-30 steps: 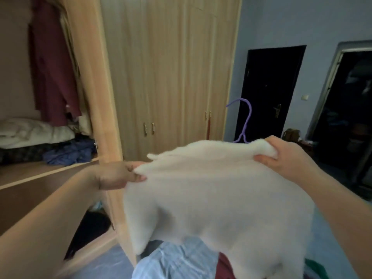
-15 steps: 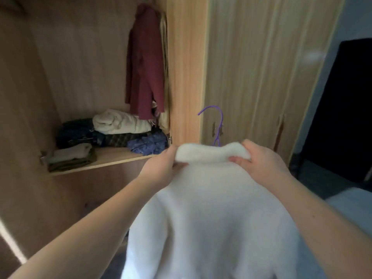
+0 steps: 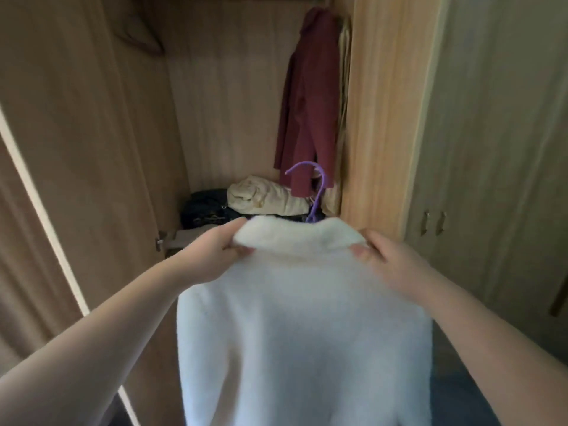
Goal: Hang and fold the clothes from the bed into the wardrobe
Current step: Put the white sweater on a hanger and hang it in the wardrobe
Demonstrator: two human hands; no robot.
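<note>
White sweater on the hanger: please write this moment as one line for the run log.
item: white sweater on purple hanger | left hand: grip on collar | right hand: grip on collar | place: facing open wardrobe | state: not yet hung

This is a home bedroom, seen at a built-in wooden wardrobe (image 3: 381,118) with its door open. A maroon coat (image 3: 307,112) hangs inside against the right wall, above a shelf (image 3: 181,238) piled with folded clothes, among them a cream bundle (image 3: 264,195) and dark garments (image 3: 206,207). To the right stand closed wardrobe doors (image 3: 498,149) with small metal handles (image 3: 433,222).
</note>
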